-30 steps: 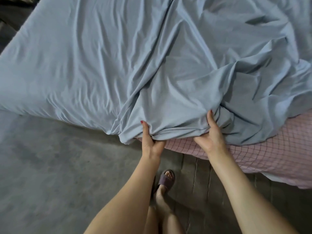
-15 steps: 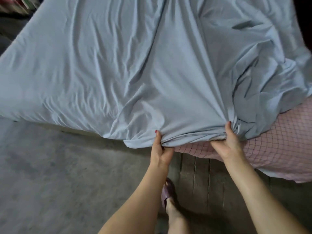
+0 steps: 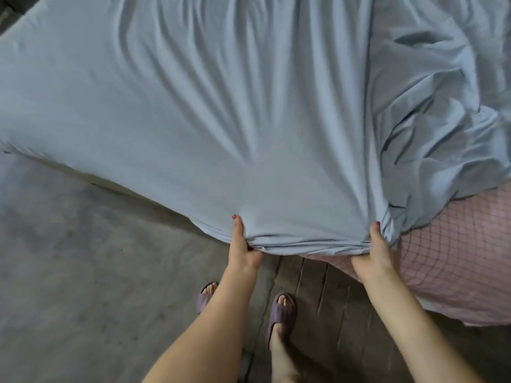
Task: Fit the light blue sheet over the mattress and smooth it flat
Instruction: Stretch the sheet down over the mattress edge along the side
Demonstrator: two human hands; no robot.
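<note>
Since half a second ago both hands had spread further apart along the hem and the light blue sheet between them had pulled much flatter, most of the mid creases gone. Second slipper had come into view too.

Nearest to me: two purple slippers on the floor, left one mostly hidden behind the left forearm. Wood planks under the feet, grey surface off to the left.

Left hand gripped the bunched hem at the mattress corner, thumb up on top of the fabric, fingers curled under it. Right hand did the same further right, thumb on top, fingers tucked under the gathered edge. Both closed tight on cloth, red nail polish visible on each thumb.

Hem ran as a taut rolled band between the two hands. Just right of the right hand I saw the pink checked mattress cover, uncovered at that corner.

Beyond: sheet lay across the bed, long shallow folds fanning away from the hands. Far right part was crumpled in a loose heap, not pulled down yet
</note>
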